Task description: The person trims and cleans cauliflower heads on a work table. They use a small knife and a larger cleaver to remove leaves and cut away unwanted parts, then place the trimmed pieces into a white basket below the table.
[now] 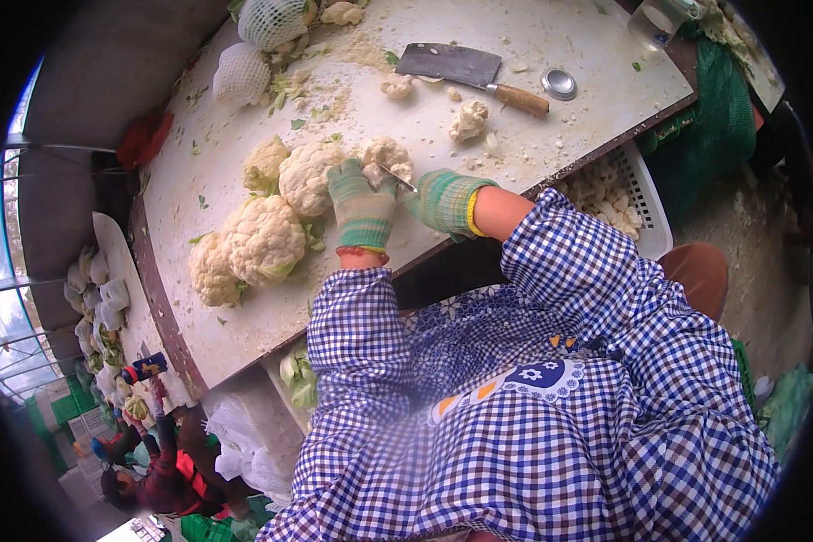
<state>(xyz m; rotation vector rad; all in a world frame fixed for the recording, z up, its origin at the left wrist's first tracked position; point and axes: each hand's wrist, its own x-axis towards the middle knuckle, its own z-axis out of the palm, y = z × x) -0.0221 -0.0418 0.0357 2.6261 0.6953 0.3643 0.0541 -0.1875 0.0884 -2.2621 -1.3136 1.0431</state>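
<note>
My left hand (pixel 362 206), in a striped knit glove, grips a cut cauliflower piece (pixel 387 154) on the white tabletop (pixel 352 271). A small knife (pixel 400 179) is held in my right hand (pixel 447 202), gloved alike; its blade points left against that piece, and its handle is hidden in the fist. Just left of my left hand sits a cauliflower head (pixel 310 177). Another large head (pixel 263 238) lies nearer to me, with a smaller one (pixel 213 269) beside it and a yellowish one (pixel 264 164) behind.
A wooden-handled cleaver (pixel 450 64) and a round metal lid (pixel 559 84) lie farther back. Loose florets (pixel 469 120) and crumbs are scattered about. Net-wrapped cauliflowers (pixel 241 74) stand far left. Below the table's right edge, a white crate (pixel 650 203) holds florets. Another person (pixel 169 467) is at lower left.
</note>
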